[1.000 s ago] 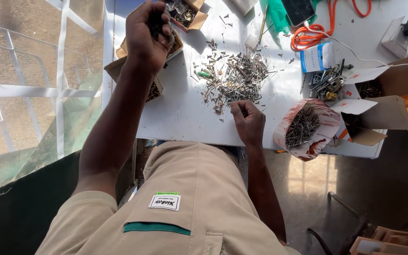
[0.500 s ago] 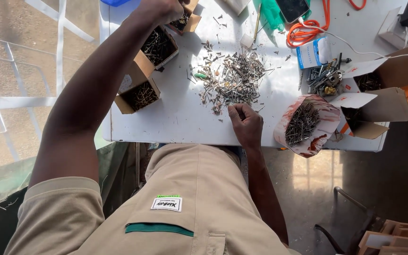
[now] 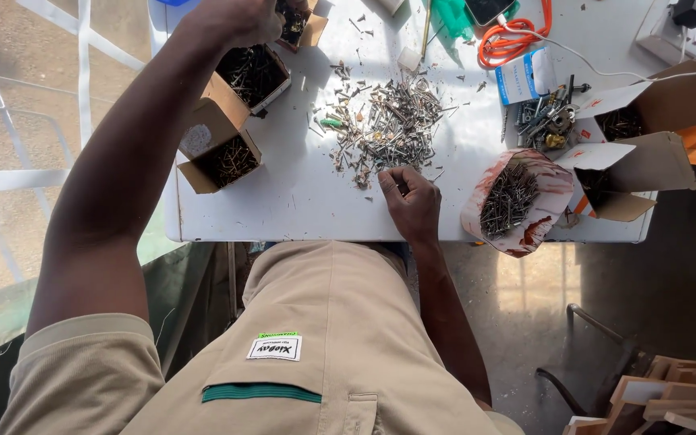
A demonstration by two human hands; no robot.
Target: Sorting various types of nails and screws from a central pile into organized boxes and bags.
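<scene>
Hardware lies sorted and unsorted across a white desk [image 3: 300, 193]; the loose pile of screws and nails [image 3: 384, 125] sits at its middle, well clear of the near edge. The right hand [image 3: 411, 201] rests at the near side of that pile with fingers curled inward; whether anything is pinched between them cannot be told. The left hand [image 3: 231, 18] reaches to the far left corner, closed into a fist above a small open carton [image 3: 298, 22] of dark fasteners; what it grips, if anything, is hidden by the knuckles. The two hands are well apart.

Two further open cardboard boxes [image 3: 231, 157] of fasteners stand just below that carton, touching one another; a torn paper packet of nails [image 3: 509, 201] sits to the right of the right hand, near the desk edge, beside larger open cartons [image 3: 638, 165]. A coiled orange cable [image 3: 509, 44] and a small heap of mixed metal fittings [image 3: 545, 121] lie further back.

Judgement on method: pieces are best drawn from the pile's near fringe singly, kept flat on the desk; each release should be made low over the correct box, since the boxes are closely packed and a high drop risks mixing kinds.
</scene>
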